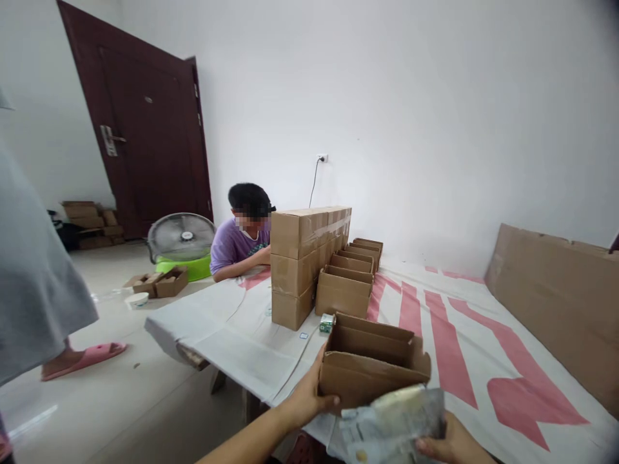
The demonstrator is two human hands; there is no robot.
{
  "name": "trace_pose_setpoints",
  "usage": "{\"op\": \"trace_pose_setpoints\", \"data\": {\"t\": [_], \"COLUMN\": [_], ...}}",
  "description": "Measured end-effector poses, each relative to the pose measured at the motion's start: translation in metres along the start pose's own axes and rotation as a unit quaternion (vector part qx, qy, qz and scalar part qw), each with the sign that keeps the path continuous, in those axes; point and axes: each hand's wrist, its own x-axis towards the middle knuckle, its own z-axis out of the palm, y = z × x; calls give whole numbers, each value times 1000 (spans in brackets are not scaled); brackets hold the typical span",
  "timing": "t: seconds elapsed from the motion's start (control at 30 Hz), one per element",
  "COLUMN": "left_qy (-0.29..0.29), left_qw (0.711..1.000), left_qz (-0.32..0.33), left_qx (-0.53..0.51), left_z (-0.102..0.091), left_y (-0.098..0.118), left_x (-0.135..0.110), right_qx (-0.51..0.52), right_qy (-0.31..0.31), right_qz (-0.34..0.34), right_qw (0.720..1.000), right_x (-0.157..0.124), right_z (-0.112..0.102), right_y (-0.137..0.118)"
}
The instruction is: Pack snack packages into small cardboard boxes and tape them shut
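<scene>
My left hand (309, 396) grips the left side of an open cardboard box (370, 380), its thumb on the near wall and its other fingers partly hidden behind. The flaps of this box stand up, and its inside looks dark. In front of the box's near right corner, my right hand (447, 441) holds a crinkled, shiny pouch (394, 425) with pale blue and yellowish print. The pouch overlaps the box's near edge in view; whether they touch I cannot tell. Just beyond the box lies a small green-and-white packet (326, 323).
A row of open boxes (343, 291) runs away from me beside a stack of taped boxes (293, 264). A person in purple (232, 248) leans on the table's far left side. A green-based fan (182, 241) and another person's pink slipper (91, 357) are on the floor.
</scene>
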Motion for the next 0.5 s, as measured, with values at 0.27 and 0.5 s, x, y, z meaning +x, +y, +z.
{"op": "trace_pose_setpoints", "data": {"t": [0.27, 0.5], "left_qy": [140, 279], "left_qw": [989, 959], "left_qz": [-27, -35], "left_qx": [-26, -14], "left_z": [-67, -94], "left_y": [-14, -24], "left_x": [29, 33], "right_qx": [64, 0], "right_qy": [88, 173], "right_qz": [-84, -127], "right_qw": [991, 977], "right_x": [97, 144], "right_z": [80, 116], "right_y": [-18, 17]}}
